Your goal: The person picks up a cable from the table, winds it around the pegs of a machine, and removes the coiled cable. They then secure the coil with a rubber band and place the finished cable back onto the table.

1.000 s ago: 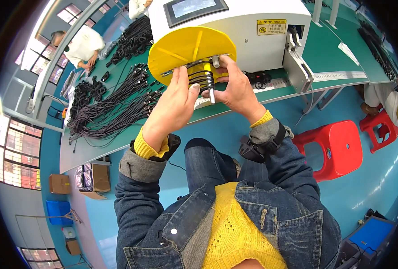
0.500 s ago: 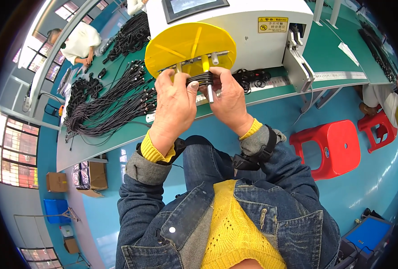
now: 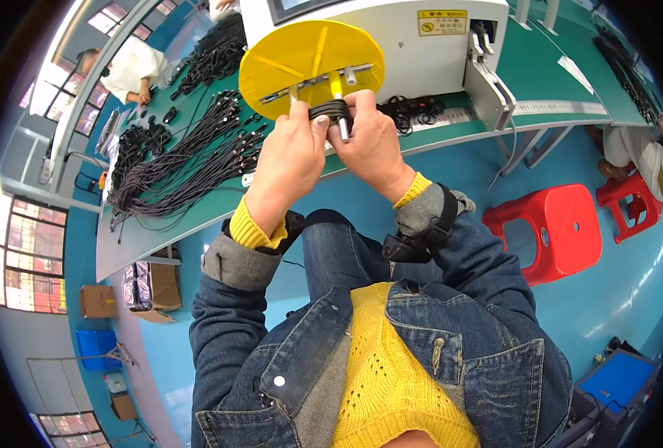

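A small coil of black cable [image 3: 330,111] sits around the pegs on the front of a round yellow disc [image 3: 301,54]. My left hand [image 3: 291,153] is closed on the coil's left side, its thumb at the near edge. At the other side, my right hand [image 3: 375,140] also grips the coil, fingers curled around it. The silver end of a peg [image 3: 344,133] sticks out toward me between the hands. Its base is yellow, and a shorter metal peg [image 3: 350,77] stands just beyond it. My fingers hide part of the coil.
The disc is on a white machine [image 3: 391,52] standing on a green table [image 3: 540,75]. Bundles of black cables [image 3: 174,168] lie to the left. Beside a metal bracket [image 3: 490,93] runs a ruler strip [image 3: 555,108]. A red stool [image 3: 563,235] stands right; one co-worker [image 3: 133,67] sits far left.
The whole view has shifted a little, so the machine and my hands appear higher. Both hands keep hold of the cable coil, with little change against the disc.
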{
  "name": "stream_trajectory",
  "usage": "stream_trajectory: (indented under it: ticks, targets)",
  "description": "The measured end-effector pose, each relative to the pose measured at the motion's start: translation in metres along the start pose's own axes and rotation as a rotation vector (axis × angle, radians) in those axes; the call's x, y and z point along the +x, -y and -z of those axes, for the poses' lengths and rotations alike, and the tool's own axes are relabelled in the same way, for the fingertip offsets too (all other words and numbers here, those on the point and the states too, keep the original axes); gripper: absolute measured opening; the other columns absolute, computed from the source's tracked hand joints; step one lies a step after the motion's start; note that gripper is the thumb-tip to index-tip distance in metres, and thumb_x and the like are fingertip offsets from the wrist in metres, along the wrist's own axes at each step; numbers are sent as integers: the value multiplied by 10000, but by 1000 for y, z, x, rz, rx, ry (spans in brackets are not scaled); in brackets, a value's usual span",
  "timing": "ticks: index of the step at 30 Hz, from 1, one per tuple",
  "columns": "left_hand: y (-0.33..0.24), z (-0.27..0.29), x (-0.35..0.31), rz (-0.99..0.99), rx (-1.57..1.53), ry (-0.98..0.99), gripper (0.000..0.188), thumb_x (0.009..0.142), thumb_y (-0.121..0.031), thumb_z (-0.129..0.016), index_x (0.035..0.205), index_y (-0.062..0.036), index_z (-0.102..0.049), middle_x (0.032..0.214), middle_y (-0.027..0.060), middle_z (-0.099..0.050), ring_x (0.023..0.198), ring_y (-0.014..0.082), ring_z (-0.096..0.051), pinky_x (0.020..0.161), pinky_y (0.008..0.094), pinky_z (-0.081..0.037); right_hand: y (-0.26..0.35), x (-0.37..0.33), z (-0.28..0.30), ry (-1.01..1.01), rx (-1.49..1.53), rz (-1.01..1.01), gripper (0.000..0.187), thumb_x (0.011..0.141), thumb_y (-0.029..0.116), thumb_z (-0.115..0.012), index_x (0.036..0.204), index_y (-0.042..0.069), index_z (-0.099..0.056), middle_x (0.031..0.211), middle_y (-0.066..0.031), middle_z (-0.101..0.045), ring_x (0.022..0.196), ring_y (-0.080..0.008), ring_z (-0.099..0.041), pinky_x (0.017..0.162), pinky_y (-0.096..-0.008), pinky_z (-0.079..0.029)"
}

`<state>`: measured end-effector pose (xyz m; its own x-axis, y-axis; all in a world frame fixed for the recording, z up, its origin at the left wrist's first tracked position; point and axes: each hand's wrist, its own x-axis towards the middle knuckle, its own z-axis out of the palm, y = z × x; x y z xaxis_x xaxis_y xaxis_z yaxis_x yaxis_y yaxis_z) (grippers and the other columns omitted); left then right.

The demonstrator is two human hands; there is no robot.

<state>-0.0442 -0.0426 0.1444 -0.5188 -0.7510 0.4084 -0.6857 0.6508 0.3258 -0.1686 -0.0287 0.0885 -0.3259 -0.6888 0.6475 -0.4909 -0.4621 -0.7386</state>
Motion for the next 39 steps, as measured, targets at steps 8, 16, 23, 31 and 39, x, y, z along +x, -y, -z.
stream_trajectory:
  ticks: [8,16,23,31,39]
  targets:
    - [-41,-5,-60,115,60,-15,290,883,-245,-480,926,37,-423,797,262,-533,704,436,-543,611,491,-442,14,-39,29,131,-78,129,286,729,89,-634,895,20,-412,646,-160,-567,592,-348,-581,506,-391,-464]
    - [-4,-44,-99,24,3,369,408,820,-252,-583,1039,49,-416,903,220,-554,737,371,-588,637,410,-496,-29,-99,42,722,-368,139,262,731,106,-604,878,25,-404,568,-158,-543,538,-346,-571,467,-410,-450]
    - [-3,-56,-92,397,-1483,616,471,767,-195,-650,1126,10,-423,1055,119,-542,798,227,-622,653,283,-525,-36,-101,37,665,-110,172,222,736,113,-530,870,4,-390,547,-176,-547,526,-351,-578,469,-423,-459]
    - [1,-47,-99,756,-1151,1046,304,777,-186,-651,975,-6,-506,871,50,-559,749,127,-592,587,253,-525,-39,-115,39,782,-223,156,228,737,134,-549,876,30,-401,558,-177,-553,544,-355,-580,476,-438,-456]
    - [5,-69,-111,656,-1208,976,211,765,-180,-662,837,-7,-564,634,16,-528,571,105,-550,474,230,-458,-35,-118,36,746,-269,180,195,762,151,-539,860,42,-411,562,-150,-566,525,-321,-584,453,-414,-446]
